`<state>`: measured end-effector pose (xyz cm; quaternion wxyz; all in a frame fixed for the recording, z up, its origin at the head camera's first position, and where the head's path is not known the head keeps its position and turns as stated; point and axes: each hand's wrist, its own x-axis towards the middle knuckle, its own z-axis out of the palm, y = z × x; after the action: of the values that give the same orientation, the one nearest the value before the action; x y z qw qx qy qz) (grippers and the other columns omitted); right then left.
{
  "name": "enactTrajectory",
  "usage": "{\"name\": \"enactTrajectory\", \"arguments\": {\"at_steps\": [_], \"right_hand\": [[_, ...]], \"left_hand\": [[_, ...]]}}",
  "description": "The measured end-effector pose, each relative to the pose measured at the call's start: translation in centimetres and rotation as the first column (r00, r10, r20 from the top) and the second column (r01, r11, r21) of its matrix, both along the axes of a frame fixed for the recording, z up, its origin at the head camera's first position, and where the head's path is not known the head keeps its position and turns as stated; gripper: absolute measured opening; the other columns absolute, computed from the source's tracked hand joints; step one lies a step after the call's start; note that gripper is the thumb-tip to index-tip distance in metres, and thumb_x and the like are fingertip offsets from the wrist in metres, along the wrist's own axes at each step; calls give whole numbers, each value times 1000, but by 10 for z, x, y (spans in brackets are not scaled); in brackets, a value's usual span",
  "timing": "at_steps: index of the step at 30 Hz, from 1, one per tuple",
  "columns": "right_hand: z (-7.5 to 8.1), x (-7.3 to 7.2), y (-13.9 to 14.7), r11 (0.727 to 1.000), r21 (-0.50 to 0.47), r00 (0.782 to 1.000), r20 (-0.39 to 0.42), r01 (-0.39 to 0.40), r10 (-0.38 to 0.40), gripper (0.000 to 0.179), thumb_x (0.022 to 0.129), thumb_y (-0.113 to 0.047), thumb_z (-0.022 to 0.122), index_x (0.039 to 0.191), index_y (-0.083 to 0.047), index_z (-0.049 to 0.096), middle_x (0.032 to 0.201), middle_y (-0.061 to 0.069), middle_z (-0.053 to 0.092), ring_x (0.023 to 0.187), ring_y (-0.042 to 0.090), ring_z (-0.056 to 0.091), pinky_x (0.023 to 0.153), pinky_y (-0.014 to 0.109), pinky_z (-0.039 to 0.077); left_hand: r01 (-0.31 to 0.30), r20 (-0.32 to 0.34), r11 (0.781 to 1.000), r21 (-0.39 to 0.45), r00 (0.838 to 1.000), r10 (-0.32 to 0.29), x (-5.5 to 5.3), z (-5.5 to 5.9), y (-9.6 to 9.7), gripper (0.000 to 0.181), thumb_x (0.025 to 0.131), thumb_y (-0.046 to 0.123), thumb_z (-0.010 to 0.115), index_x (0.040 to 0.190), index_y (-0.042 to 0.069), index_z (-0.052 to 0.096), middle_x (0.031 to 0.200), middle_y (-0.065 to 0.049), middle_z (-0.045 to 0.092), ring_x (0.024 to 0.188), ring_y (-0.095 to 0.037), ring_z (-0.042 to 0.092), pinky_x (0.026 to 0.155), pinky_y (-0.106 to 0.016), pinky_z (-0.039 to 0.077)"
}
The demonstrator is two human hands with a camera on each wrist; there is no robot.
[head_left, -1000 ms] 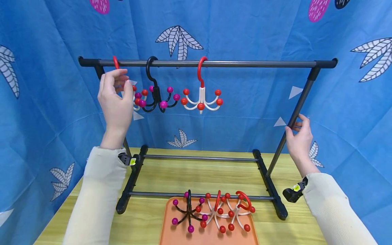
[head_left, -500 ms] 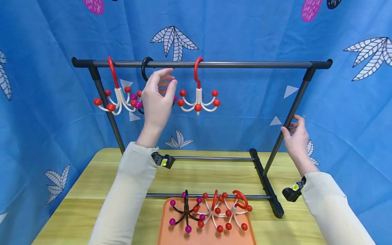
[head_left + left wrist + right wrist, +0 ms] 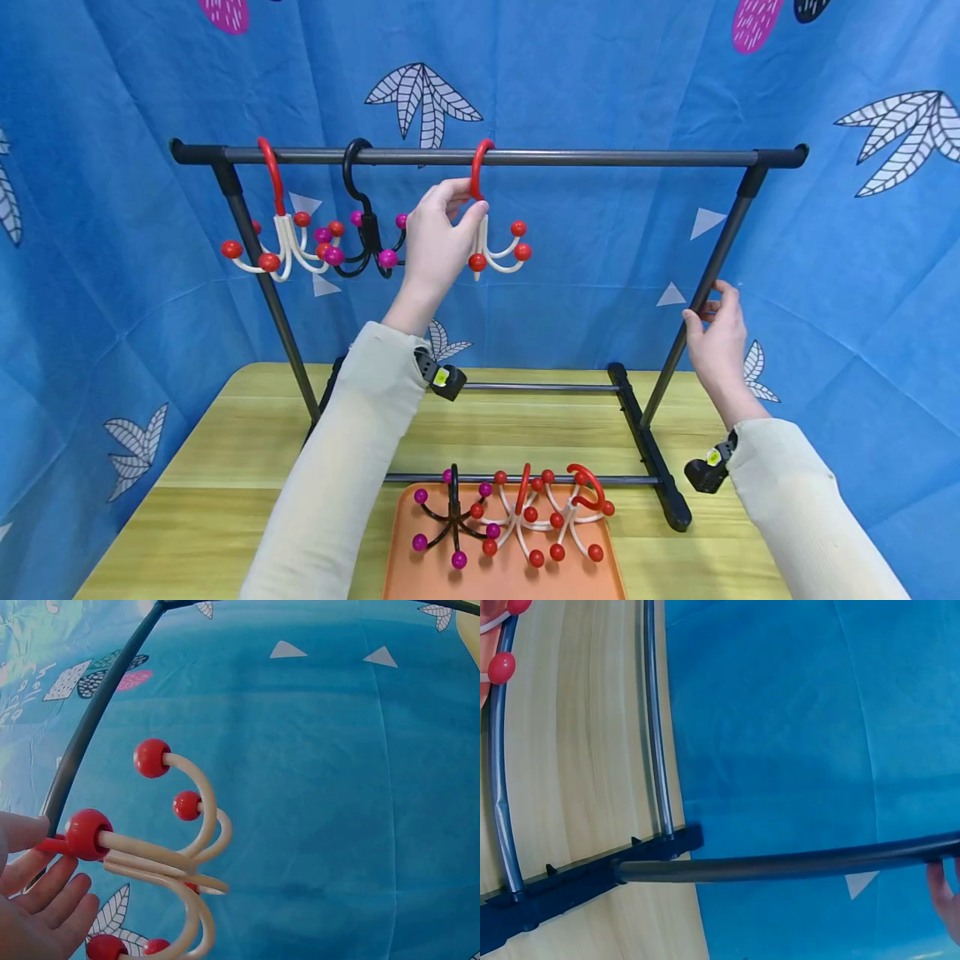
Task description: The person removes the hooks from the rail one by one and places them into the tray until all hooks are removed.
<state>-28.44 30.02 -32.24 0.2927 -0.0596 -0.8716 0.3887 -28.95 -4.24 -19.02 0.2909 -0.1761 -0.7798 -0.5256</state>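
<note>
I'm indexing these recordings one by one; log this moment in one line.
left hand: pinches red hook of rightmost hung hanger | right hand: holds right post | rail: three hangers hung | tray: three more hangers

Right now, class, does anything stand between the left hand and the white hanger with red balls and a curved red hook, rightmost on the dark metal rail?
Nothing visible does: the left hand pinches the curved red hook of the white hanger.

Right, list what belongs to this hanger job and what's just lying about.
Likely part of the job:
rack
two hung red-and-white hangers
hung black hanger
tray
three hangers on it
left hand
right hand

Seemingly just surroundings:
blue cloth
table
left wrist camera
right wrist camera
</note>
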Motion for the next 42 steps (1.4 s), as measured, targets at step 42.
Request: {"name": "enactTrajectory", "arguments": {"at_steps": [42], "right_hand": [[-3, 5, -1, 999, 44, 1000, -17, 5, -4, 46, 97, -21, 37, 136, -1, 20, 120, 27, 35, 107, 39, 42, 85, 49, 39]], "left_hand": [[86, -237, 991, -104, 966, -108, 38, 7, 15, 24, 84, 10, 63, 106, 3, 59, 102, -8, 62, 95, -14, 60, 79, -21, 51]]}}
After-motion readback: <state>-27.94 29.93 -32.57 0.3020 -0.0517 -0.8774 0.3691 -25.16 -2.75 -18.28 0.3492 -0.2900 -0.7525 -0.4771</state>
